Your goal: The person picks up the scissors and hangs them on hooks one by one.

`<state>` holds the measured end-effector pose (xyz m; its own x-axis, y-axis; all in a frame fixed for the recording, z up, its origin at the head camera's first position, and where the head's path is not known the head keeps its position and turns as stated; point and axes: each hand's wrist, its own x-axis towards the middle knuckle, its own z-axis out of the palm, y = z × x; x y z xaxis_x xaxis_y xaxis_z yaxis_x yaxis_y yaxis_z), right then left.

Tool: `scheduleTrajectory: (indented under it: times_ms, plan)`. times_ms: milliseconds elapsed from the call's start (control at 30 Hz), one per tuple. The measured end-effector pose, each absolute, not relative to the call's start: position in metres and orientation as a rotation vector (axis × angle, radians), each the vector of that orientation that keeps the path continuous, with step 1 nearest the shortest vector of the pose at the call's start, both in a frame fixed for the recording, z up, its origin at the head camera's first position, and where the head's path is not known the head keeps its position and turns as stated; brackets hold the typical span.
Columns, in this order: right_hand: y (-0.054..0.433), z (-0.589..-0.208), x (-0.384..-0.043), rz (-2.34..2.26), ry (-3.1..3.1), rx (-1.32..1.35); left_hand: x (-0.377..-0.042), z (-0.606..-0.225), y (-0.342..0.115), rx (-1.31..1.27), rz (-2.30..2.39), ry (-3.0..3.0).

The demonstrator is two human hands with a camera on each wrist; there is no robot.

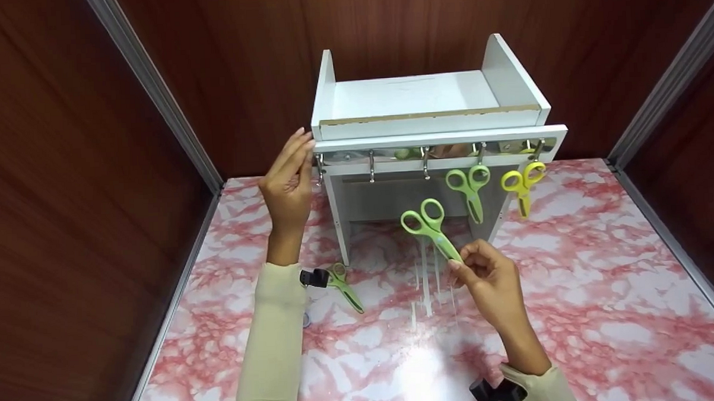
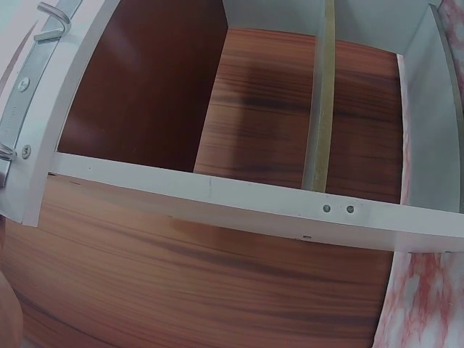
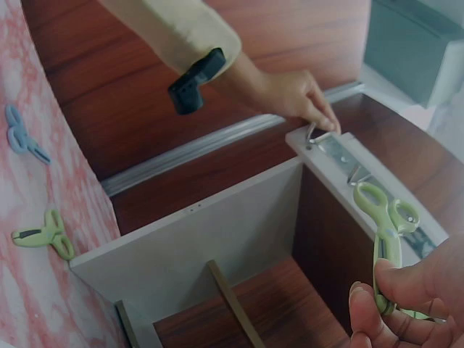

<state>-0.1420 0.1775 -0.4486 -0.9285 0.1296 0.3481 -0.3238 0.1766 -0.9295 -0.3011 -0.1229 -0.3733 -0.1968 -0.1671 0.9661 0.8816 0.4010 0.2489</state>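
Note:
My right hand [image 1: 487, 279] pinches light green scissors [image 1: 435, 233] by the blade end, handle loops up, in front of a white shelf unit. In the right wrist view the handles of these held scissors [image 3: 384, 214] overlap the hook rail. My left hand [image 1: 288, 185] touches the left end of the white hook board [image 1: 390, 141], fingers mostly straight. Another pair of green scissors [image 1: 468, 188] and yellow scissors [image 1: 523, 189] hang from the two rightmost hooks. The three hooks to the left, including the middle hook [image 1: 426, 162], carry nothing.
More green scissors [image 1: 345, 289] lie on the red-and-white marbled table [image 1: 574, 311] beside my left sleeve. Blue scissors [image 3: 25, 138] lie near them, mostly hidden by that arm in the head view. Wood-patterned panels [image 1: 53, 175] enclose the sides and back.

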Motion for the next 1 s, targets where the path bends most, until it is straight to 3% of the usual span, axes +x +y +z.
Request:
scheduleTrajectory:
  times_ms: [1000]
  plan:
    - [0.177, -0.425, -0.167, 1.799, -2.03, 0.244, -0.299, -0.372, -0.123, -0.699, -1.103, -1.454]
